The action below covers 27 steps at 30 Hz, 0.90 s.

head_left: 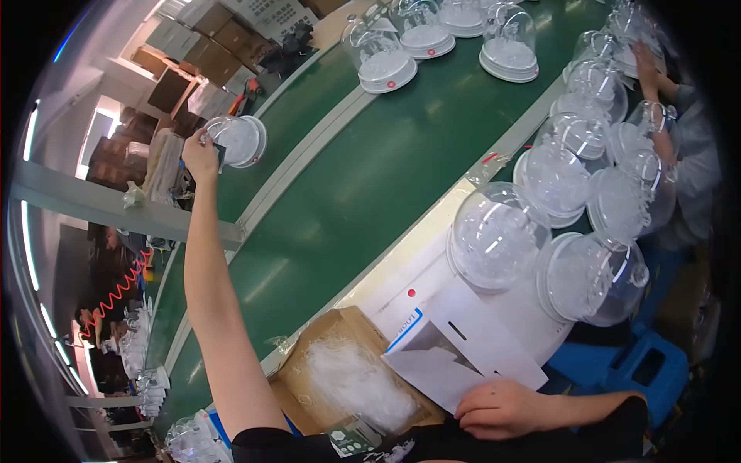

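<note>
My left hand (202, 160) reaches far out over the green conveyor. Its fingers are closed at the knob end of a clear dome (238, 141) on a round white base, which is tipped on its side. Something dark and flat shows beside those fingers. Low on the right, my right hand (498, 409) has its fingers curled at the edge of a white carton (436, 359) with raised flaps. Left of that carton stands an open brown cardboard box (305, 363), with fluffy white filling (359, 382) inside.
Several clear domes (502, 235) on white bases crowd the right side. More domes (386, 65) stand on the far belt. A co-worker's hands (648, 73) touch domes at the upper right. A metal rail (309, 158) divides the green belt (355, 185). A blue plastic stool (656, 366) stands lower right.
</note>
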{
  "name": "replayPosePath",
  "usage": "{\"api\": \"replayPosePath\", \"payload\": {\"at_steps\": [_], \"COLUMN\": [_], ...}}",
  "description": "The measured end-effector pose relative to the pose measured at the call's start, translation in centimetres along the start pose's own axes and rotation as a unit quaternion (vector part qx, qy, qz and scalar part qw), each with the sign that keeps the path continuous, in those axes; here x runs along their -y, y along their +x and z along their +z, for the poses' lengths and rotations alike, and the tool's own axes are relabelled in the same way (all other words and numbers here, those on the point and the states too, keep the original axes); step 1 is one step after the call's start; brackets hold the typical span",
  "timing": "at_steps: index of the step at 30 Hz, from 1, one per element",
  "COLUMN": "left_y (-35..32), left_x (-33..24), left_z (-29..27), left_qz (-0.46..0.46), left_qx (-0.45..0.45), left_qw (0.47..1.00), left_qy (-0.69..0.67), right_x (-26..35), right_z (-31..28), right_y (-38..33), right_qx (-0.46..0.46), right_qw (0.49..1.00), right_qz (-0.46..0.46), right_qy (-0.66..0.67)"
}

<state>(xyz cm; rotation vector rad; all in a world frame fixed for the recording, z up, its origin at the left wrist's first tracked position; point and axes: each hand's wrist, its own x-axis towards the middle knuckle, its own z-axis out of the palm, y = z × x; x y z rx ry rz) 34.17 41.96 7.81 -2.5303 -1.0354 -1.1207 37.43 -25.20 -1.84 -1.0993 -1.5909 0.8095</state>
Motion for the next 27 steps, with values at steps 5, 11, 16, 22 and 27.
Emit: {"api": "replayPosePath", "payload": {"at_steps": [5,11,16,22,27], "left_y": [-0.3,1.4,1.0,-9.5,-22.4], "left_x": [2.2,3.0,5.7,0.0,-9.5], "left_z": [4.1,8.0,9.0,3.6,-14.9], "left_qz": [0.004,0.005,0.059,-0.018,0.038], "left_qx": [-0.017,0.0,0.129,0.186,0.311], "left_qw": [1.0,1.0,0.985,0.944,0.884], "left_qy": [0.026,-0.01,-0.102,-0.273,-0.346], "right_x": [0.3,0.6,0.2,-1.4,0.0], "right_z": [-1.1,-1.0,0.4,1.6,1.0], "right_y": [1.4,2.1,-0.2,-1.0,-0.9], "right_qx": [0.0,-0.001,-0.025,-0.005,0.018], "right_qw": [0.995,0.992,0.992,0.999,0.985], "right_qz": [0.075,0.11,0.095,0.037,0.026], "right_qy": [0.062,0.062,0.075,-0.036,-0.172]}}
